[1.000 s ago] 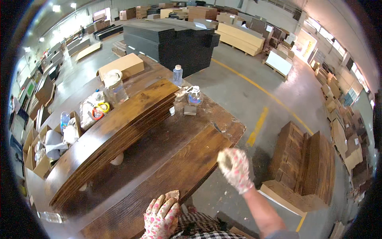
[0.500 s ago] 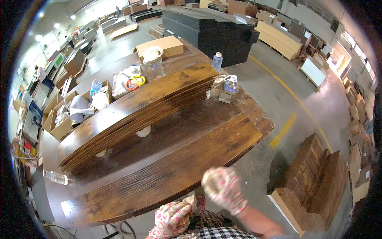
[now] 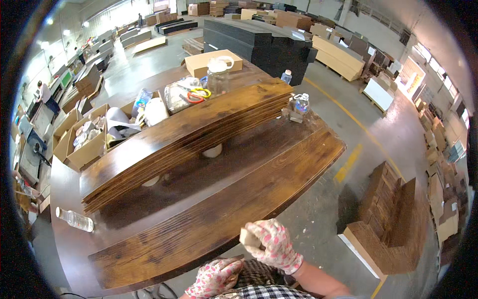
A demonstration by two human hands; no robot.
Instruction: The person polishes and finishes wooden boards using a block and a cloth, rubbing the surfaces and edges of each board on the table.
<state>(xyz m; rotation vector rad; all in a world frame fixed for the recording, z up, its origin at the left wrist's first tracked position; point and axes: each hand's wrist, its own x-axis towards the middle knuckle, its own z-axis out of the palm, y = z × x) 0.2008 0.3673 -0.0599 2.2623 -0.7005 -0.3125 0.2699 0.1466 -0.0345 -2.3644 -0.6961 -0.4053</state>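
Observation:
A brown wood-grain board [image 3: 214, 207] lies flat along the near edge of a dark table. Just in front of its near edge, my right hand [image 3: 274, 244], in a white glove with pink dots, is closed on a small beige block [image 3: 247, 238]. To its left, my left hand [image 3: 214, 277], in a matching glove, is closed low by my checked clothing. What it holds, if anything, I cannot make out. Behind the single board rests a stack of similar boards [image 3: 189, 134], with white pads [image 3: 213, 151] showing under its near side.
Open cardboard boxes [image 3: 89, 144], scissors [image 3: 198, 94] and a clear jar [image 3: 217, 79] stand behind the stack. A clear bottle [image 3: 74, 219] is at the table's left. Brown panels [image 3: 388, 224] sit on the floor at right, and black panels [image 3: 254, 45] are piled beyond.
My right hand has moved down and left, closer to my left hand, and the beige block in it now shows clearly. The view has shifted, with the boards lying slightly farther right.

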